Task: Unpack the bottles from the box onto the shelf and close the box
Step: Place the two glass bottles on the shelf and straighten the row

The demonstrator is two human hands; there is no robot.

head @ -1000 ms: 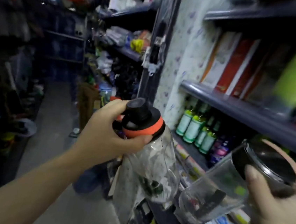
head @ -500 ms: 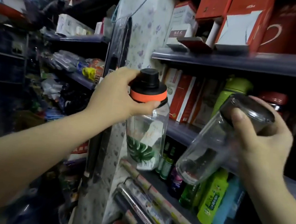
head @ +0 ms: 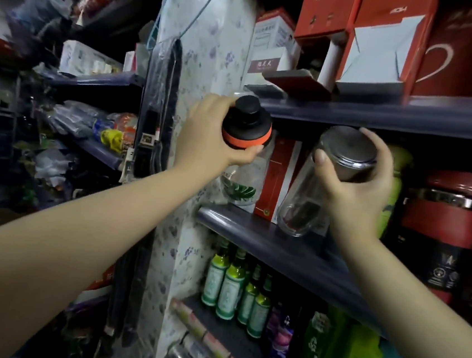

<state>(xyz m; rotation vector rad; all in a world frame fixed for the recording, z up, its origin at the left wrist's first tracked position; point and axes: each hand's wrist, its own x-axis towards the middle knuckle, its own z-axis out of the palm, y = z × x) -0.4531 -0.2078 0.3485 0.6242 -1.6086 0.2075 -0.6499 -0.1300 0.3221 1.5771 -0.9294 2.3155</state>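
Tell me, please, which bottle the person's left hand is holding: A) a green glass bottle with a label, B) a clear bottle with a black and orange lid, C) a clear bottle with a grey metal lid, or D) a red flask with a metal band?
B: the left hand wraps the black and orange lid of the clear leaf-print bottle, while the right hand holds the grey-lidded bottle.

Head-worn view, facing forward (tilted slightly upward), close to shelf [head: 266,240]
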